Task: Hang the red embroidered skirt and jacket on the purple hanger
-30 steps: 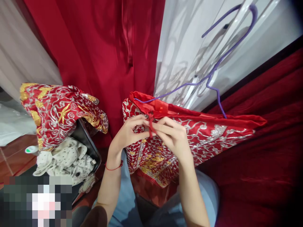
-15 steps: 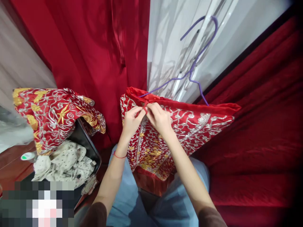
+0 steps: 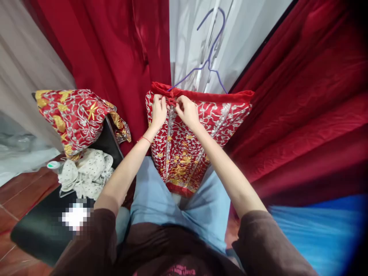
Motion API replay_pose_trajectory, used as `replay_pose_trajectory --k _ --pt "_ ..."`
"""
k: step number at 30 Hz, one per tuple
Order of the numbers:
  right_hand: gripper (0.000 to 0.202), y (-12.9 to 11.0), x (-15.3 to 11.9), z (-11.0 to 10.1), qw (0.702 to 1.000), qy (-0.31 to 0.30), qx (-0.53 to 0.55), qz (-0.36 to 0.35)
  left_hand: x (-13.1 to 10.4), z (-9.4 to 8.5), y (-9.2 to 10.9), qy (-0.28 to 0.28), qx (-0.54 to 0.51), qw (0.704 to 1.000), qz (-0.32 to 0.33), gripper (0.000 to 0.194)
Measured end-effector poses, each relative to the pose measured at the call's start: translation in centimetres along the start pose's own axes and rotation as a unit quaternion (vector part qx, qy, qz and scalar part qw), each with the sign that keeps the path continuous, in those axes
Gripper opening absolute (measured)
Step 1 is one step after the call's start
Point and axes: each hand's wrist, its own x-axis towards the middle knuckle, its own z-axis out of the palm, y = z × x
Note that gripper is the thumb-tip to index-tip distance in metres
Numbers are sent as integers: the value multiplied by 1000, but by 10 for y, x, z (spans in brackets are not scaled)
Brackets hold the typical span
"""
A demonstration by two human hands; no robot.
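Observation:
A red skirt (image 3: 184, 142) with silver and gold embroidery and a plain red waistband (image 3: 212, 96) hangs from a purple wire hanger (image 3: 211, 53). At the left part of the waistband is a knotted red tie (image 3: 171, 99). My left hand (image 3: 159, 112) pinches at the left side of this knot, its fingers bent. From the right, my right hand (image 3: 187, 110) has thumb and forefinger closed on the tie. The exact grip of the fingertips is partly hidden.
To the left, a similar embroidered red cloth (image 3: 77, 119) drapes over a black chair (image 3: 37, 226). White dotted fabric (image 3: 86, 172) and a white-capped bottle (image 3: 54, 165) are on it. Red curtains (image 3: 301, 107) hang on both sides; blue material (image 3: 319, 226) lies at lower right.
My hands have moved slightly apart, and a knot or bow now shows between them. The view has shifted, showing more of my shirt and the blue material.

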Motion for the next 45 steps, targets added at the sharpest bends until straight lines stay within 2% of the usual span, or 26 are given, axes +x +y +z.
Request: replay_pose_trajectory --k 3,7,9,12,17,23,29,33,36,39,41,43,45 --pt "33 3 -4 -15 998 -28 -53 15 1 -28 7 -82 172 981 46 22" --pt "31 -1 2 -35 995 -45 -88 13 8 -67 23 -193 355 908 106 30" --pt "30 -5 7 -40 994 -41 -103 11 16 -81 31 -209 387 890 121 31" --pt "32 -11 11 -45 990 -42 -138 7 27 -93 42 -215 397 883 131 31" --pt "37 -13 11 -64 976 -52 -212 -2 38 -101 56 -217 447 857 136 35" --pt "38 -8 4 -95 966 -53 -253 -9 47 -106 60 -239 491 823 158 38" --pt "42 -7 2 -87 960 -55 -275 12 56 -115 58 -241 538 786 187 40" --pt "47 -5 3 -81 953 -88 -290 -5 61 -117 57 -243 551 776 187 39" --pt "50 2 1 -84 945 -110 -303 -49 59 -113 57 -249 562 764 196 36" --pt "47 21 -3 -99 935 -135 -307 -117 52 -107 60 -278 568 742 224 37" --pt "45 45 -9 -116 934 -115 -311 -133 49 -107 66 -295 568 727 249 39" --pt "42 75 -17 -134 940 -66 -318 -107 48 -109 75 -294 558 726 274 38" --pt "42 105 -27 -152 944 -50 -320 -62 52 -111 85 -273 532 748 289 42"
